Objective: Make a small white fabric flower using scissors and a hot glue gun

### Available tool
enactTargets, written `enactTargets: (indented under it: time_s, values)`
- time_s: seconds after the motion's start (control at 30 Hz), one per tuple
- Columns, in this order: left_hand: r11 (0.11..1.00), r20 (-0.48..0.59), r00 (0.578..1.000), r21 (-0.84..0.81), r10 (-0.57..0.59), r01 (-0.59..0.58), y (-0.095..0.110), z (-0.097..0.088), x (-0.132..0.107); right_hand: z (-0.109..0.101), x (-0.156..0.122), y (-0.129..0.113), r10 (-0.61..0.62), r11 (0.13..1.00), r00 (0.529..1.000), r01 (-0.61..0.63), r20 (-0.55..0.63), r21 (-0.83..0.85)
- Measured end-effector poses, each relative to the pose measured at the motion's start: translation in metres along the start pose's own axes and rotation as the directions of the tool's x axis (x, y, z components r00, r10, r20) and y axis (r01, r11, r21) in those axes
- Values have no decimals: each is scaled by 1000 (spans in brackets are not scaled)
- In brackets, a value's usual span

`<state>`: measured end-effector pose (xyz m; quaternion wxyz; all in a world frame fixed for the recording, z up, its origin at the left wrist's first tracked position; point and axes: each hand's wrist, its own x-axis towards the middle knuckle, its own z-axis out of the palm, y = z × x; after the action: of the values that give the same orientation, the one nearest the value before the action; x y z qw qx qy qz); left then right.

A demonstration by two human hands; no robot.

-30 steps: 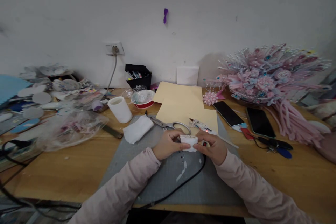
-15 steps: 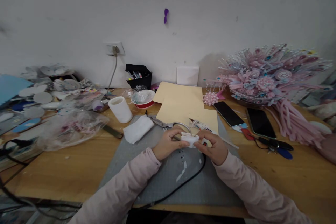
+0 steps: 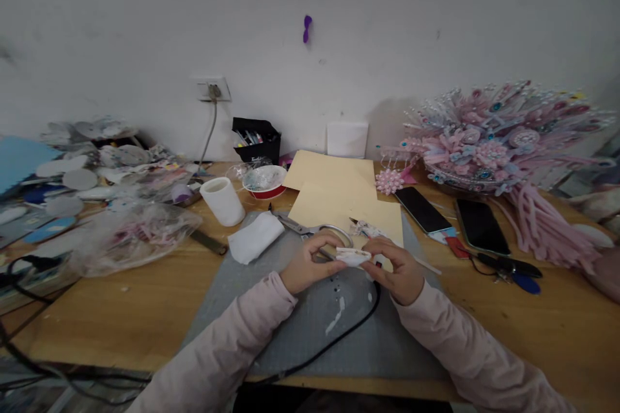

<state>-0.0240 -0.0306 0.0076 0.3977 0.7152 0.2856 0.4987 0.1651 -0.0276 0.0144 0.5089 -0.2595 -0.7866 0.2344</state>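
Between my two hands, above the grey cutting mat, is a small white folded piece, perhaps paper or felt; its exact kind is unclear. My left hand pinches its left end between thumb and fingers. On the opposite end my right hand has a similar pinch. Just behind the hands lie the scissors, handle loops partly covered by my left hand. A tool with a white-wrapped body rests on the cream cardstock, partly hidden by my right hand. A crumpled white sheet lies left of the scissors.
A white cup-like cylinder and a red-rimmed bowl stand back left. Plastic bags and cut pieces crowd the left side. Two phones, keys and a pink beaded floral piece occupy the right. A black cable crosses the mat.
The white piece has tilted in my fingers and looks flatter, with its upper edge showing more. Both hands have barely shifted.
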Motion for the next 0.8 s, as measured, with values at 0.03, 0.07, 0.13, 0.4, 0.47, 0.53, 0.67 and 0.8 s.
enactTargets:
  time_s: [0.03,0.07,0.13,0.4,0.47,0.53,0.67,0.8]
  values:
    - [1000,0,1000,18,26,-26,1,0,0,0,0,0,-1,1000,1000,1,5,1]
    - [998,0,999,29,51,-51,1,0,1,0,1,0,-1,1000,1000,1,11,0]
    - [995,0,995,32,95,-95,2,0,1,-1,0,0,14,1000,999,-14,31,4]
    - [990,-11,999,-136,-46,44,-1,0,1,3,-8,1,264,946,951,-288,160,148]
    - [972,7,992,-199,-129,128,-1,1,0,3,-9,0,296,929,939,-326,177,177]
    - [953,34,983,-242,-182,185,-2,1,0,2,-8,-1,305,921,934,-339,187,191]
    - [932,82,972,-276,-220,234,-4,1,-1,1,-7,-3,289,920,939,-326,187,216]
    - [917,94,975,-330,-203,223,-5,1,-1,0,-8,-3,262,920,946,-304,190,245]
